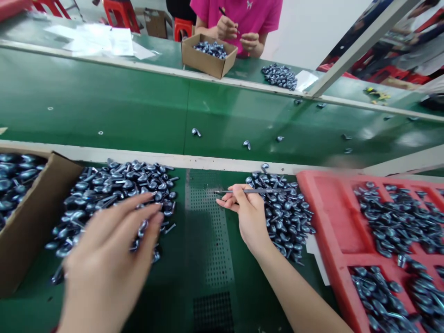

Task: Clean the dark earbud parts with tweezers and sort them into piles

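My left hand, slightly blurred, is over a pile of shiny blue-grey earbud shells. Its fingers are bent and apart, with shells showing between them; I see none clearly gripped. In my right hand is a thin dark pair of tweezers, pinched between thumb and fingers and pointing left. That hand is beside a second pile of earbud shells. Between the two piles lies a perforated strip on the green work surface.
A cardboard box of shells stands at the left, a red compartment tray of shells at the right. Beyond the pale ledge lie a few loose shells. Across, a person in pink works behind another cardboard box.
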Demonstrator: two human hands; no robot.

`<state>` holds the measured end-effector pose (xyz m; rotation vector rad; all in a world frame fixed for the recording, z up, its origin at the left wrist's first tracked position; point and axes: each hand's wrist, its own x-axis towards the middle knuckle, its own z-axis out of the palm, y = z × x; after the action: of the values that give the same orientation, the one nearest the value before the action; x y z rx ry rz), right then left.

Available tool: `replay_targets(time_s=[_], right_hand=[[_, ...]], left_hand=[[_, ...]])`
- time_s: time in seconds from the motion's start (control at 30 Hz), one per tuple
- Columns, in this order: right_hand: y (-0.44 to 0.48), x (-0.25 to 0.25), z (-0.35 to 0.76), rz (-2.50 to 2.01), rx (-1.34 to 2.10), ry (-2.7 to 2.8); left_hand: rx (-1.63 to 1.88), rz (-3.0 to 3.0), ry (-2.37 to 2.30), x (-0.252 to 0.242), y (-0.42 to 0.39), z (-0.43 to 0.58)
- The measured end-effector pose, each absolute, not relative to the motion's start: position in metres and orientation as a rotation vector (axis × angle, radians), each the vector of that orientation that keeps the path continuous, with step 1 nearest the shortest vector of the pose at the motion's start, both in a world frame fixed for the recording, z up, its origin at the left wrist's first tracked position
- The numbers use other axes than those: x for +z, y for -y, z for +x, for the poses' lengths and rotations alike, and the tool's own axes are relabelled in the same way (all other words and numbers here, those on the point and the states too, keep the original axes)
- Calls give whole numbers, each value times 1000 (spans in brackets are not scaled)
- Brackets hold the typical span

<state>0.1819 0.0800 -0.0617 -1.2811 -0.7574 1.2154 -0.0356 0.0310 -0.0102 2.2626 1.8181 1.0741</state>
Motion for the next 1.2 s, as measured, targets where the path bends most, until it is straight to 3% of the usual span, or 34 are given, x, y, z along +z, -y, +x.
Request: replay_targets(time_s=[0.13,0.33,0.93,1.2], right_hand=[[-81,-61,181,-1291,1201,770],[-81,-61,182,-1292,1208,798],[-77,-63,180,-1205,1177,735],[-73,-64,178,-1096,1235,725]], left_hand=[[678,2462,-1564,-16,-20,22],[290,2611,-1547,-41,-16,33],[-50,2628,-1493,-27,-24,38],[126,2690,-1606,28,-155,17]])
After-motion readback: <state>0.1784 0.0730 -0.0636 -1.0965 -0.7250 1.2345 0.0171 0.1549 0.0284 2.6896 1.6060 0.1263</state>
